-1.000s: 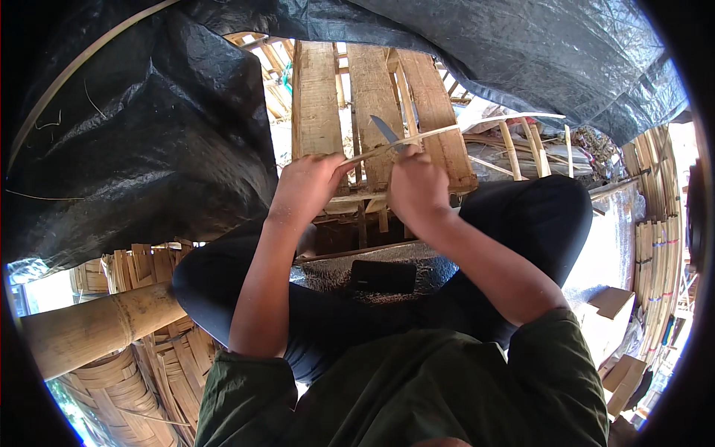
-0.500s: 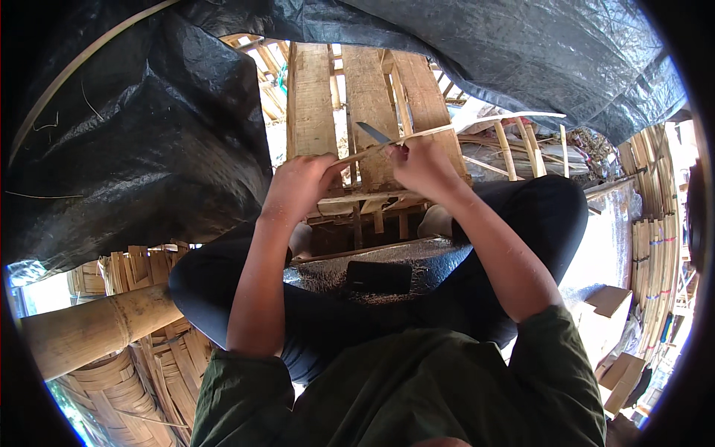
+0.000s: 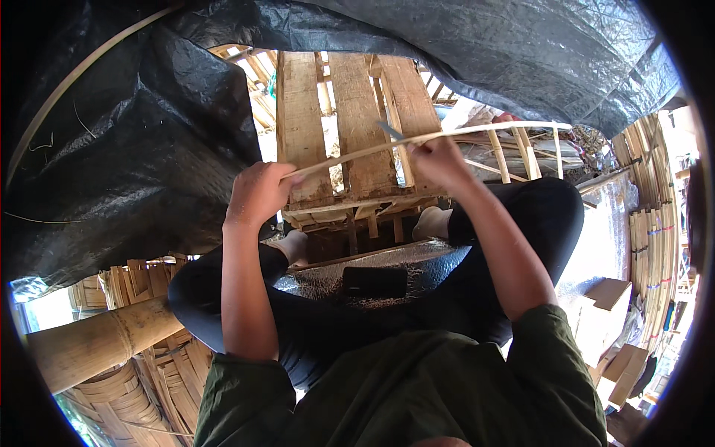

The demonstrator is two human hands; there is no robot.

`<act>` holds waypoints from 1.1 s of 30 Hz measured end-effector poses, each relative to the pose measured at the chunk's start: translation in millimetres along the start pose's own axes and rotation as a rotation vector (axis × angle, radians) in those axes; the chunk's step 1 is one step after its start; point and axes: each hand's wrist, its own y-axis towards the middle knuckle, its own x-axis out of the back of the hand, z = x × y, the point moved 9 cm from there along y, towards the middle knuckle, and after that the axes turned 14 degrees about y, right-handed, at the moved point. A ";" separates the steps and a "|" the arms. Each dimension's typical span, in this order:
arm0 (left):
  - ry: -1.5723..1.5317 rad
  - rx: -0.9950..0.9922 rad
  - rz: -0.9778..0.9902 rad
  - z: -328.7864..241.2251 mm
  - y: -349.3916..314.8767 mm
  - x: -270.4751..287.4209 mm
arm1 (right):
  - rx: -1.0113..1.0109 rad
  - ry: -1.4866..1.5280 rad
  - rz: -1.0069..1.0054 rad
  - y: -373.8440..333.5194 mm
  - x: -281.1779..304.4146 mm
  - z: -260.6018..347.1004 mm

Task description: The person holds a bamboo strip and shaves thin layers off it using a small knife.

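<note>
Head view: clamps strip (image 3: 350, 156) in left hand (image 3: 257, 192), 10 o'clock, knife (image 3: 389, 130) in right hand (image 3: 441, 160), 2; spreads wider, exposing more workable length.

black tarpaulin (image 3: 112, 164), wooden planks (image 3: 359, 97), thick bamboo pole (image 3: 97, 339)

Rough matt wood, creased glossy plastic
Far planks (image 3: 361, 112): sawn-looking wood, rough, matt. Left sheet (image 3: 141, 156): plastic, creased, glossy. Strip (image 3: 357, 153): bamboo-like, smooth. Knife blade (image 3: 389, 130): metal, finish blurred. Shirt (image 3: 402, 387): matt cloth.

text: none legible | black rectangular object (image 3: 375, 282): faint mark, too small to read | numbers: none legible
</note>
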 end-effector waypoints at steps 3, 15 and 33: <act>0.096 -0.027 -0.094 -18.3 -1.0 13.7 | -0.105 -0.089 0.118 -16.5 -32.0 -1.2; 0.155 -0.046 -0.041 -55.6 -2.1 -8.1 | -0.552 0.605 0.318 -41.4 -82.2 -14.0; 0.084 0.013 0.021 -45.1 4.8 -4.1 | -0.405 0.507 -0.047 19.7 4.3 -34.0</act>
